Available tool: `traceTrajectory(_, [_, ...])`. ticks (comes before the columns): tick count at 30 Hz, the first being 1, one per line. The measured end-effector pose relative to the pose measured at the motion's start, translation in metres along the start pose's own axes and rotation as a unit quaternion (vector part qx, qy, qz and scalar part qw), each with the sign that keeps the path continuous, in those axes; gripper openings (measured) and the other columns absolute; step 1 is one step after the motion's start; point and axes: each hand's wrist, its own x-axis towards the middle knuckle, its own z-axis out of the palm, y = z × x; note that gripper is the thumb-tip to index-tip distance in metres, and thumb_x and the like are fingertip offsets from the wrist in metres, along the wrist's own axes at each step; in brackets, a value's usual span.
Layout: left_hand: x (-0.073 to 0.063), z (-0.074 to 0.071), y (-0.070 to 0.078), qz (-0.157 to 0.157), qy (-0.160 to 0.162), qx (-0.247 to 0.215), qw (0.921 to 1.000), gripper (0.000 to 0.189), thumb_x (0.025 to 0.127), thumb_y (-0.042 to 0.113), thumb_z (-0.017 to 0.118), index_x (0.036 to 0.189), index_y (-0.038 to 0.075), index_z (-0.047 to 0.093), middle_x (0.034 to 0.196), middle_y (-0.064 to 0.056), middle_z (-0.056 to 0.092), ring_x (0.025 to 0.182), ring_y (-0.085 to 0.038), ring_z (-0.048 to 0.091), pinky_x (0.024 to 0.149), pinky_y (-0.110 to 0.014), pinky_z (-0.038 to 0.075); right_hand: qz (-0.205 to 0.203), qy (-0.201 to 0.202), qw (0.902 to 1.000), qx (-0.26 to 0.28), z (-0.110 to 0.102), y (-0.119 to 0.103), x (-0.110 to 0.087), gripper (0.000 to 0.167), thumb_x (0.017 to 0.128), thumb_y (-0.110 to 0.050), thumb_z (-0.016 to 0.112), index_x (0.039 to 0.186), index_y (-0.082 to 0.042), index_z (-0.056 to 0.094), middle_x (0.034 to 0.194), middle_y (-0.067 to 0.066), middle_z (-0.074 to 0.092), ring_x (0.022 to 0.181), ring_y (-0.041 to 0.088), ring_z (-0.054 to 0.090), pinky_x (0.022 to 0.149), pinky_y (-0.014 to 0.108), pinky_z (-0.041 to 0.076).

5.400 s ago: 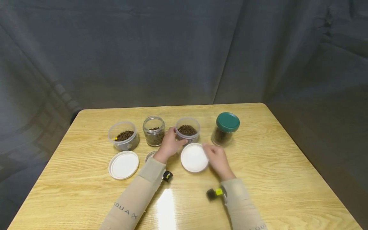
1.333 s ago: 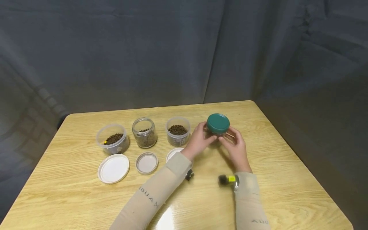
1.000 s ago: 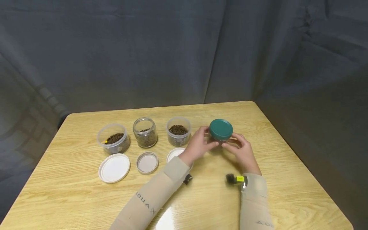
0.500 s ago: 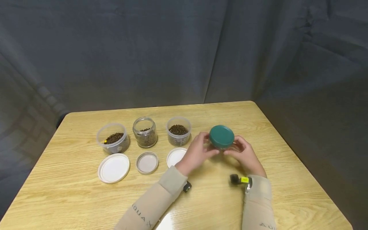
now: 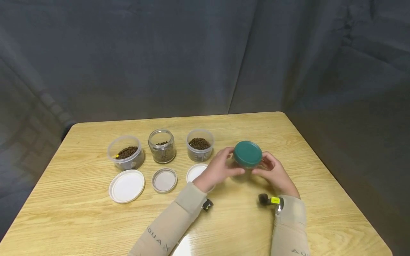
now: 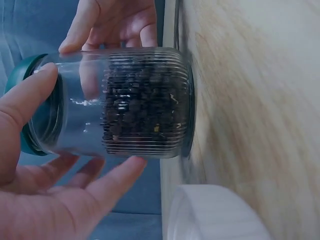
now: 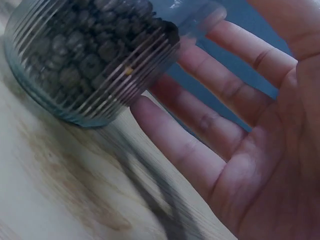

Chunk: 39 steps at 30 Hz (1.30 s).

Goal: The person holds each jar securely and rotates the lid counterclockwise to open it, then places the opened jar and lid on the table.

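Note:
A ribbed glass jar (image 6: 140,105) with a green lid (image 5: 247,154) stands upright between the two hands, partly filled with dark brown pellets. A small yellow bit shows among the pellets. My left hand (image 5: 218,169) grips the jar from the left, thumb on the near side by the lid and fingers round the glass. From the other side my right hand (image 5: 274,175) holds it with fingertips and thumb; the right wrist view shows those fingers (image 7: 175,135) against the glass. Whether the base touches the table or hovers just above it, I cannot tell.
To the left stand an uncovered plastic tub (image 5: 131,163), a glass jar (image 5: 162,153) and another tub (image 5: 200,153), all with brown pellets. A white lid (image 5: 126,186), a smaller lid (image 5: 164,180) and a white lid (image 5: 194,172), partly behind my left hand, lie before them.
Earlier my left hand was at the right-hand tub and my right at its white lid. Both hands have since taken hold of the green-lidded jar and brought it nearer.

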Motion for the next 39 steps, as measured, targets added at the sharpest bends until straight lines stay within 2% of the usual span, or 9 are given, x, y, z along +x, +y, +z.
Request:
traceTrajectory(4, [0.001, -0.001, -0.002, 0.003, -0.016, -0.044, 0.9989, 0.083, 0.081, 0.016, 0.085, 0.152, 0.017, 0.043, 0.153, 0.000, 0.048, 0.138, -0.024, 0.047, 0.115, -0.046, 0.040, -0.002, -0.012, 0.9997, 0.022, 0.000, -0.003, -0.002, 0.049, 0.089, 0.004, 0.073, 0.132, -0.016, 0.057, 0.135, -0.007, 0.058, 0.126, 0.009, 0.054, 0.102, 0.019, 0.047])
traceTrajectory(7, [0.001, -0.001, -0.003, 0.009, -0.021, -0.062, 0.9978, 0.081, 0.082, 0.015, 0.084, 0.152, 0.017, 0.043, 0.149, 0.002, 0.051, 0.137, -0.021, 0.048, 0.115, -0.044, 0.039, -0.033, -0.012, 0.9963, 0.079, 0.002, -0.004, -0.002, 0.057, 0.092, 0.007, 0.068, 0.142, -0.014, 0.051, 0.142, -0.004, 0.052, 0.127, 0.011, 0.054, 0.102, 0.024, 0.050])
traceTrajectory(12, [0.001, -0.001, -0.005, 0.020, -0.020, -0.059, 0.9979, 0.079, 0.083, 0.014, 0.083, 0.152, 0.016, 0.044, 0.148, 0.001, 0.053, 0.136, -0.020, 0.049, 0.116, -0.044, 0.039, -0.102, -0.013, 0.9772, 0.186, 0.007, -0.005, 0.002, 0.066, 0.093, 0.005, 0.069, 0.151, -0.007, 0.041, 0.147, 0.006, 0.048, 0.129, 0.018, 0.055, 0.103, 0.029, 0.052])
traceTrajectory(16, [0.001, -0.001, -0.006, 0.028, -0.019, -0.061, 0.9975, 0.079, 0.083, 0.014, 0.083, 0.152, 0.015, 0.044, 0.148, -0.001, 0.054, 0.135, -0.022, 0.050, 0.115, -0.042, 0.041, -0.123, -0.009, 0.9656, 0.229, 0.011, -0.005, 0.005, 0.065, 0.091, 0.008, 0.069, 0.150, -0.004, 0.042, 0.143, 0.009, 0.054, 0.124, 0.020, 0.058, 0.101, 0.029, 0.053])
traceTrajectory(23, [0.001, -0.001, -0.007, 0.029, -0.021, -0.056, 0.9978, 0.080, 0.083, 0.017, 0.082, 0.153, 0.018, 0.043, 0.148, 0.002, 0.053, 0.136, -0.019, 0.049, 0.115, -0.042, 0.040, -0.127, 0.023, 0.9627, 0.238, 0.017, -0.005, 0.005, 0.054, 0.089, 0.013, 0.068, 0.139, 0.000, 0.052, 0.135, 0.011, 0.060, 0.120, 0.021, 0.061, 0.102, 0.031, 0.052])
traceTrajectory(29, [0.001, 0.000, -0.008, 0.033, -0.027, -0.051, 0.9978, 0.079, 0.085, 0.016, 0.081, 0.153, 0.020, 0.043, 0.147, 0.003, 0.054, 0.136, -0.017, 0.049, 0.116, -0.043, 0.039, -0.122, 0.046, 0.9656, 0.225, 0.018, -0.007, 0.003, 0.052, 0.089, 0.011, 0.069, 0.138, 0.004, 0.053, 0.132, 0.013, 0.063, 0.120, 0.022, 0.062, 0.103, 0.032, 0.052])
traceTrajectory(36, [0.002, -0.001, -0.008, 0.038, -0.035, -0.047, 0.9975, 0.077, 0.086, 0.017, 0.080, 0.154, 0.023, 0.043, 0.148, 0.005, 0.054, 0.136, -0.016, 0.048, 0.116, -0.044, 0.038, -0.125, 0.026, 0.9711, 0.202, 0.013, -0.006, 0.003, 0.047, 0.095, 0.007, 0.064, 0.141, 0.000, 0.056, 0.132, 0.007, 0.064, 0.117, 0.017, 0.063, 0.102, 0.027, 0.052])
traceTrajectory(39, [0.003, -0.001, -0.009, 0.037, -0.035, -0.046, 0.9977, 0.078, 0.086, 0.017, 0.080, 0.154, 0.023, 0.043, 0.148, 0.005, 0.054, 0.137, -0.016, 0.048, 0.116, -0.044, 0.038, -0.122, 0.016, 0.9712, 0.204, 0.012, -0.006, 0.002, 0.049, 0.098, 0.006, 0.060, 0.145, 0.001, 0.050, 0.135, 0.007, 0.063, 0.118, 0.016, 0.062, 0.101, 0.027, 0.052])
